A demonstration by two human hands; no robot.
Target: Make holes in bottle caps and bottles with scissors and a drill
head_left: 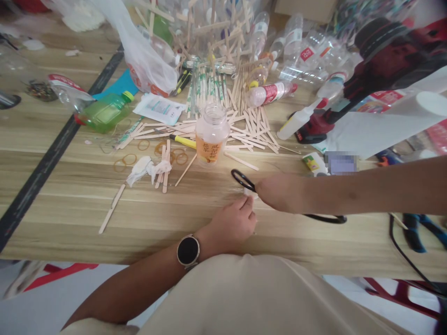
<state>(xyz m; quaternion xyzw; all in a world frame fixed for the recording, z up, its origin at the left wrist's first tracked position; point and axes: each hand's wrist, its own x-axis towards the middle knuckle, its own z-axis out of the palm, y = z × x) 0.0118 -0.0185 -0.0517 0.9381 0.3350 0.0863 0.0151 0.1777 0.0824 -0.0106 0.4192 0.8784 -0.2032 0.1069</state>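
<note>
My left hand [237,218], a round watch on its wrist, rests on the wooden table [139,237]. Its fingers are pressed together at a small whitish piece [250,192], mostly hidden. My right hand [282,191] is closed just above it, around a black cord-like thing [242,179]. One black loop sticks out to the left, and another black length shows under the wrist. What the right fingertips do is hidden. A clear jar with an orange label [210,139] stands upright just beyond my hands.
Wooden sticks [258,130] lie scattered behind the jar, with a yellow cutter [185,141] among them. Rubber bands [143,145] and crumpled tissue [141,170] lie left. Empty bottles [303,56] crowd the back. A red-black power tool [377,79] and blue-handled pliers [414,232] are right.
</note>
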